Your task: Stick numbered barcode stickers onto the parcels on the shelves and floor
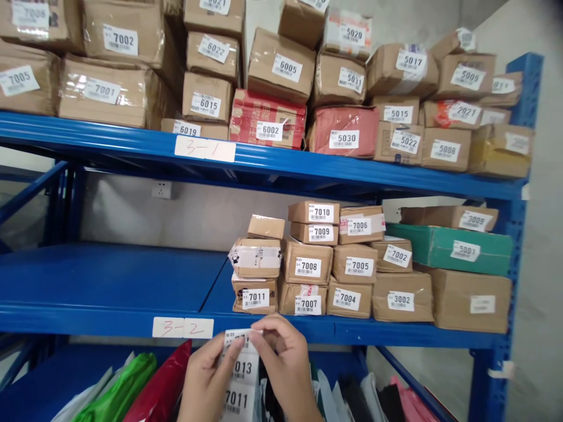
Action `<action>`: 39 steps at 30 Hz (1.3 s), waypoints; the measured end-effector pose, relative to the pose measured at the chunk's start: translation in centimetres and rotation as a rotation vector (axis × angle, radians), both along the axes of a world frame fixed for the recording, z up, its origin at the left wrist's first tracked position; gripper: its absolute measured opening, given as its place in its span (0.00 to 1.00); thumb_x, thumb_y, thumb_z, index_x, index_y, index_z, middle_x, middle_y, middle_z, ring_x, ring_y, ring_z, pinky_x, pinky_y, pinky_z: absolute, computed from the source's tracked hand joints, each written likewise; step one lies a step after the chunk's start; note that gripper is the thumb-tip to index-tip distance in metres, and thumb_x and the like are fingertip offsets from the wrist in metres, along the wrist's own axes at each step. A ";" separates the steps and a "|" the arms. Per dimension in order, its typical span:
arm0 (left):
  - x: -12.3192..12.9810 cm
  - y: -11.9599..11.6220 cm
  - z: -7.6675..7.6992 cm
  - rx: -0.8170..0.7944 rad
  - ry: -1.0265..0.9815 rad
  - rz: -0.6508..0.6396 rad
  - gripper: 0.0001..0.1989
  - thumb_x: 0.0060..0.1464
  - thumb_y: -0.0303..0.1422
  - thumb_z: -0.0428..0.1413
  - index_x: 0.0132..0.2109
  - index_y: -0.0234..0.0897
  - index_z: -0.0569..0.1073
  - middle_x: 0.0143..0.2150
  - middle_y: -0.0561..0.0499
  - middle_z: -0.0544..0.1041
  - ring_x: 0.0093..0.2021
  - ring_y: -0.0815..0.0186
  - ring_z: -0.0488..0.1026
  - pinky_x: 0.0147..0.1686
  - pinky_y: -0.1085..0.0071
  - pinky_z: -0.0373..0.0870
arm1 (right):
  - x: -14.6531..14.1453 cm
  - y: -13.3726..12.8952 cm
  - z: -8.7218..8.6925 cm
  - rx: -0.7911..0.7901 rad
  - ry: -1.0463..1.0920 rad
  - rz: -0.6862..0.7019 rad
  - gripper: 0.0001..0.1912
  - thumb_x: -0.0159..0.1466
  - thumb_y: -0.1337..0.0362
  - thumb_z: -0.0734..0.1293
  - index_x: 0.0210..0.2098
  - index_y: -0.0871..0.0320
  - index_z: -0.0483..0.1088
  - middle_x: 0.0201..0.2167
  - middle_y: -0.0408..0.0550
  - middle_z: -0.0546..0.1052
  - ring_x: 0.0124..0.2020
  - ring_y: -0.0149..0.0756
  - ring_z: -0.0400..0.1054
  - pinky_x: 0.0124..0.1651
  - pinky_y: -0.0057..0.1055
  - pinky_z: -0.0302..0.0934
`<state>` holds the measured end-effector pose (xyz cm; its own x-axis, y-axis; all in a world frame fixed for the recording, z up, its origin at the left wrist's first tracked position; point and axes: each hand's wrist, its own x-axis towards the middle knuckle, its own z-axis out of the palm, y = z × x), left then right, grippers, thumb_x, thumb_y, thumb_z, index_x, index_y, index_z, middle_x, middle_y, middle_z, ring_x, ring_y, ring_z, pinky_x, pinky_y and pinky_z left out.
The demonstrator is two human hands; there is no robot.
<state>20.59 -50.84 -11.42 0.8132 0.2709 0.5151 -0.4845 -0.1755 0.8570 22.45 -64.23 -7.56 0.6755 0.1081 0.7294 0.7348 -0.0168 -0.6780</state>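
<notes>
A strip of white printed number labels (241,375) hangs between my hands at the lower middle, in front of the shelf marked 3-2. My left hand (203,375) pinches the strip along its left side, thumb on its face. Thumb and forefinger of my right hand (288,366) are closed on the top right corner. Fingers partly cover the top label; numbers ending in 013 and 7011 show below it. Just beyond my hands stands a cardboard box labelled 7011 (255,298), with a box (256,258) and a smaller box (265,227) stacked on it, neither bearing a visible number label.
Numbered boxes (308,266) continue rightward on this blue shelf (109,319), including a green box (461,249). More boxes crowd the upper shelf (281,161). Bagged parcels, among them a green bag (118,390) and a red bag (160,387), stand below. A blue upright (495,351) is at right.
</notes>
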 end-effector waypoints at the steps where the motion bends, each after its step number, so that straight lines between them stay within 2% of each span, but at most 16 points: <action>1: 0.2 -0.1 0.5 -0.009 -0.023 0.055 0.17 0.50 0.47 0.56 0.29 0.37 0.77 0.29 0.50 0.78 0.33 0.61 0.73 0.35 0.72 0.72 | 0.1 0.2 0.4 -0.012 -0.047 -0.031 0.09 0.61 0.60 0.67 0.28 0.58 0.74 0.27 0.47 0.75 0.28 0.34 0.70 0.29 0.27 0.64; 3: 0.7 -0.4 1.7 -0.062 -0.038 0.168 0.16 0.48 0.47 0.58 0.30 0.37 0.76 0.28 0.51 0.77 0.32 0.63 0.72 0.34 0.74 0.71 | 0.4 0.8 1.4 -0.044 -0.172 -0.102 0.08 0.62 0.64 0.66 0.28 0.57 0.73 0.26 0.46 0.74 0.28 0.33 0.68 0.30 0.27 0.63; 4: 1.0 -0.5 2.3 -0.094 -0.036 0.217 0.16 0.48 0.47 0.58 0.28 0.37 0.74 0.25 0.53 0.74 0.28 0.66 0.70 0.30 0.76 0.70 | 0.5 1.1 1.9 -0.059 -0.230 -0.127 0.08 0.63 0.65 0.65 0.28 0.57 0.73 0.25 0.45 0.74 0.27 0.32 0.68 0.30 0.27 0.62; 6: 1.5 -0.8 3.6 -0.152 -0.043 0.275 0.20 0.49 0.48 0.56 0.22 0.38 0.66 0.18 0.58 0.64 0.21 0.71 0.62 0.21 0.78 0.63 | 0.7 1.7 2.9 -0.071 -0.291 -0.136 0.08 0.63 0.66 0.63 0.28 0.57 0.72 0.26 0.45 0.74 0.28 0.32 0.68 0.31 0.27 0.63; 8: 1.9 -1.0 4.6 -0.206 -0.090 0.311 0.22 0.51 0.48 0.54 0.20 0.38 0.59 0.17 0.60 0.56 0.20 0.73 0.56 0.19 0.79 0.57 | 0.9 2.0 3.7 -0.058 -0.246 -0.099 0.05 0.61 0.66 0.65 0.29 0.57 0.72 0.27 0.45 0.75 0.29 0.32 0.69 0.30 0.26 0.64; 9: 2.0 -1.1 5.0 -0.218 -0.122 0.317 0.22 0.52 0.47 0.54 0.20 0.38 0.59 0.17 0.60 0.57 0.20 0.73 0.56 0.19 0.79 0.57 | 0.9 2.0 4.1 -0.045 -0.184 -0.065 0.02 0.59 0.66 0.67 0.31 0.57 0.72 0.28 0.45 0.76 0.28 0.33 0.70 0.29 0.26 0.65; 12: 1.9 -1.2 5.8 -0.185 -0.221 0.263 0.16 0.52 0.44 0.55 0.25 0.37 0.70 0.23 0.56 0.70 0.26 0.69 0.66 0.27 0.78 0.64 | 1.2 1.6 4.9 -0.015 -0.027 0.019 0.08 0.55 0.65 0.70 0.35 0.57 0.73 0.29 0.45 0.77 0.27 0.34 0.71 0.28 0.26 0.66; 14: 1.9 -1.1 6.2 -0.150 -0.255 0.151 0.13 0.50 0.43 0.57 0.32 0.37 0.76 0.33 0.51 0.78 0.34 0.65 0.72 0.34 0.76 0.68 | 1.4 1.3 5.2 -0.008 -0.092 -0.027 0.04 0.58 0.65 0.69 0.34 0.57 0.74 0.29 0.45 0.77 0.28 0.34 0.72 0.30 0.26 0.67; 16: 2.0 -1.0 6.5 -0.142 -0.230 0.092 0.14 0.49 0.44 0.58 0.34 0.37 0.77 0.34 0.50 0.79 0.35 0.65 0.72 0.34 0.75 0.69 | 1.4 1.3 5.3 -0.014 -0.254 -0.134 0.04 0.61 0.66 0.67 0.31 0.56 0.75 0.28 0.45 0.77 0.30 0.34 0.71 0.32 0.27 0.66; 20: 2.5 -0.6 6.8 -0.209 -0.098 0.156 0.20 0.47 0.49 0.58 0.23 0.37 0.68 0.17 0.58 0.64 0.20 0.72 0.59 0.19 0.78 0.57 | 1.8 1.9 5.3 -0.004 -0.512 -0.278 0.07 0.63 0.69 0.65 0.33 0.55 0.77 0.29 0.46 0.74 0.31 0.34 0.70 0.33 0.29 0.67; 21: 2.6 -0.6 6.8 -0.234 -0.062 0.137 0.20 0.46 0.50 0.58 0.23 0.36 0.68 0.17 0.59 0.63 0.20 0.72 0.58 0.19 0.78 0.57 | 2.0 2.0 5.5 0.004 -0.535 -0.289 0.08 0.63 0.69 0.65 0.34 0.55 0.77 0.28 0.46 0.73 0.31 0.34 0.70 0.33 0.30 0.67; 24: 2.5 -0.8 6.5 -0.213 0.052 -0.037 0.21 0.41 0.50 0.61 0.30 0.35 0.74 0.23 0.54 0.72 0.24 0.68 0.64 0.23 0.75 0.63 | 3.4 1.7 6.4 0.021 -0.554 -0.341 0.08 0.63 0.68 0.65 0.34 0.55 0.77 0.26 0.45 0.72 0.29 0.33 0.69 0.31 0.30 0.67; 26: 1.9 -1.1 6.0 -0.153 0.080 -0.094 0.20 0.40 0.49 0.61 0.29 0.34 0.75 0.23 0.52 0.73 0.24 0.67 0.64 0.24 0.74 0.63 | 4.5 1.1 7.3 -0.003 -0.554 -0.408 0.08 0.64 0.67 0.65 0.33 0.56 0.77 0.27 0.45 0.73 0.29 0.34 0.69 0.33 0.31 0.67; 30: 0.6 -1.5 5.0 -0.143 0.044 -0.017 0.20 0.44 0.50 0.59 0.25 0.35 0.73 0.20 0.54 0.69 0.23 0.68 0.61 0.23 0.74 0.60 | 6.0 0.2 8.3 -0.118 -0.575 -0.472 0.07 0.63 0.67 0.65 0.33 0.57 0.77 0.28 0.45 0.74 0.29 0.34 0.70 0.35 0.31 0.68; 34: 0.0 -1.3 4.9 -0.159 0.040 -0.012 0.20 0.44 0.50 0.59 0.26 0.36 0.74 0.21 0.54 0.70 0.24 0.68 0.62 0.23 0.75 0.60 | 5.9 0.1 8.0 -0.194 -0.646 -0.525 0.08 0.65 0.67 0.64 0.38 0.58 0.76 0.29 0.47 0.73 0.30 0.33 0.69 0.34 0.30 0.67; 39: -0.1 -1.0 5.1 -0.161 0.016 -0.015 0.21 0.45 0.51 0.59 0.24 0.36 0.71 0.20 0.55 0.67 0.23 0.70 0.61 0.23 0.76 0.59 | 5.8 0.1 7.9 -0.216 -0.653 -0.737 0.17 0.62 0.60 0.67 0.50 0.57 0.71 0.41 0.53 0.70 0.31 0.36 0.67 0.32 0.34 0.67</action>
<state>20.46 -51.83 -6.36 0.8255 0.3367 0.4529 -0.4720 -0.0281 0.8812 28.24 -64.15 0.30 0.1024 -0.0020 0.9947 0.7180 -0.6920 -0.0753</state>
